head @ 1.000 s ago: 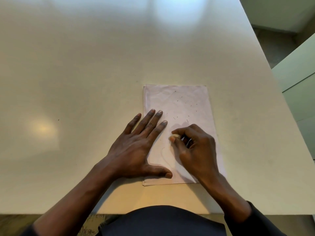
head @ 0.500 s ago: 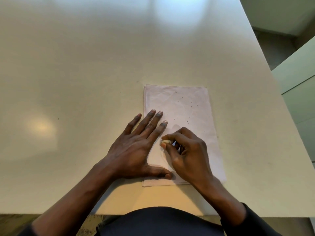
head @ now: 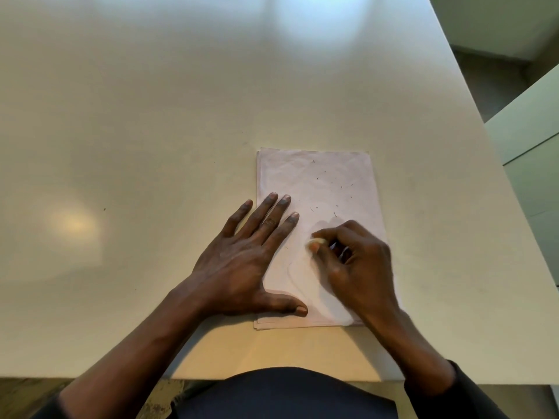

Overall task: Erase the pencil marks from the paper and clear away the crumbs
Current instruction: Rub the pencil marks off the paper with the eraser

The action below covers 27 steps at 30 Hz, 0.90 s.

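Note:
A small stack of white paper [head: 326, 176] lies on the table in front of me. My left hand [head: 248, 261] presses flat on its left edge, fingers spread, thumb along the lower part of the sheet. My right hand [head: 357, 264] pinches a small pale eraser [head: 316, 243] between thumb and fingers and holds it against the middle of the sheet. A faint curved pencil line [head: 292, 273] runs just below the eraser. Several dark eraser crumbs [head: 332, 192] lie scattered over the upper half of the paper.
The wide cream table [head: 136, 131] stretches around the paper, with its near edge just above my lap. Its right edge drops off to a floor and a pale cabinet [head: 532, 122].
My right hand slid the eraser left toward my left fingertips, then back right and slightly up. My left hand stayed flat on the paper.

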Each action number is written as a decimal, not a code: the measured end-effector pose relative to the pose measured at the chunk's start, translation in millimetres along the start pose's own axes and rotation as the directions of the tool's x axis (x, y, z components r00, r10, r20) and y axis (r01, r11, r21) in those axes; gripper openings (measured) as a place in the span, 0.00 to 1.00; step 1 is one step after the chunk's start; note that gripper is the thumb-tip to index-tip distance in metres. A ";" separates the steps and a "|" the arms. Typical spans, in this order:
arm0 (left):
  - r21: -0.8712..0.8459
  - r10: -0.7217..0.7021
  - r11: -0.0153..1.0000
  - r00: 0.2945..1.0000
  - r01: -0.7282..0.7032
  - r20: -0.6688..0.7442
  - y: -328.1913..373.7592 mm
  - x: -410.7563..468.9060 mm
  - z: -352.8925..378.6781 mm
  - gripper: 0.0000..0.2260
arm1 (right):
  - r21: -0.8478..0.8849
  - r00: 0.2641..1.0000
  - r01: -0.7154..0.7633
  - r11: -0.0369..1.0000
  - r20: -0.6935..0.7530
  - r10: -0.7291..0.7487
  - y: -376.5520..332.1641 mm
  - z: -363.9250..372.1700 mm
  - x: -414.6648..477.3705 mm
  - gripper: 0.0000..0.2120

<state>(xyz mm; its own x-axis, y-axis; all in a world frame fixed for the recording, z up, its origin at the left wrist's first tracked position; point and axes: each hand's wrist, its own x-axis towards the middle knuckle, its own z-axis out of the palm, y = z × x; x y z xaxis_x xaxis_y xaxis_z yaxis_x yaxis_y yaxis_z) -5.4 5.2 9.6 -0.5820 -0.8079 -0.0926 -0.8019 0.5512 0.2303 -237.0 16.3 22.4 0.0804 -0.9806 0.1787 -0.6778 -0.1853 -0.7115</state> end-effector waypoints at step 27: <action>-0.006 0.007 1.000 1.000 -0.007 0.025 -1.3 0.1 1.3 0.63 | 0.029 1.000 -0.003 1.000 0.030 0.003 -7.5 8.3 -10.1 0.07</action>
<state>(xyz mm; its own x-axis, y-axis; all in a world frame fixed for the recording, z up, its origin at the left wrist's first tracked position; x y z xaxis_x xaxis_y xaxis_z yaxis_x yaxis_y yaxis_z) -4.6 4.7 8.0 -0.5909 -0.7984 -0.1153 -0.7970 0.5556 0.2368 -226.7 27.0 20.3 0.1008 -0.9826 0.1562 -0.6569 -0.1836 -0.7312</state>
